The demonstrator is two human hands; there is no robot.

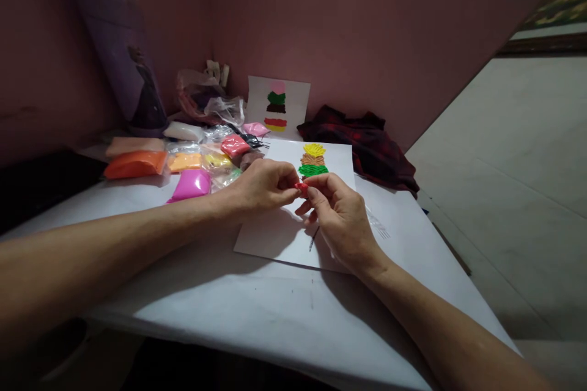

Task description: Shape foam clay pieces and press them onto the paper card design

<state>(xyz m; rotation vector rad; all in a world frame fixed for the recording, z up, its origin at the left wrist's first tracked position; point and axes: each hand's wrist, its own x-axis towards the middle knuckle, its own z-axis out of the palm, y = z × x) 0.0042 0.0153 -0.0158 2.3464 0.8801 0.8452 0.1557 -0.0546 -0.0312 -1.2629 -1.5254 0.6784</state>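
Between both sets of fingertips is a small red piece of modelling clay [301, 188]. My left hand [266, 186] pinches its left end, and my right hand [337, 211] grips it from the right with thumb and forefinger. Below them lies a white sheet of paper [270, 235] bearing textured clay bands: yellow [314, 150], tan [313, 160] and green [313, 170]. A dark brown band beneath the green is mostly covered by my hands. Some thin dark pen lines [313, 239] show lower on the sheet.
Several clay packets, including orange [135, 165] and magenta [192, 184], lie at the left. A card with coloured bands [298, 101] leans on the back wall. Dark red cloth [362, 140] lies at back right. A purple container [117, 49] stands back left. The white table [220, 299] has a near edge.
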